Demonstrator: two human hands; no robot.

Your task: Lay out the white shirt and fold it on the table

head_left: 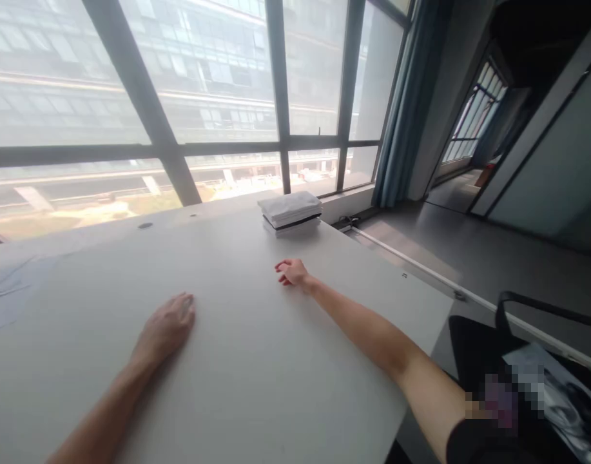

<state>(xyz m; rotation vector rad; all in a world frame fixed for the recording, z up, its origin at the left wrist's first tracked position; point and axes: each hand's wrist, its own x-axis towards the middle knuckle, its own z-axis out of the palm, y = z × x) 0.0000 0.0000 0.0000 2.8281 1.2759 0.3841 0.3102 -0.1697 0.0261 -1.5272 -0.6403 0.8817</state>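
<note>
My left hand (167,327) lies flat, palm down, on the white table (256,386), fingers together and holding nothing. My right hand (292,272) rests further out on the table with its fingers loosely curled and nothing in it. Beyond the right hand, near the table's far edge, sits a stack of folded white cloths (290,211) with a dark layer between them. The right hand is a short distance in front of that stack and does not touch it.
A pale sheet (5,290) lies at the table's left end. Large windows (218,84) run behind the table, with a blue curtain (406,109) at the right. A black chair (522,361) stands at the table's right corner, over grey floor.
</note>
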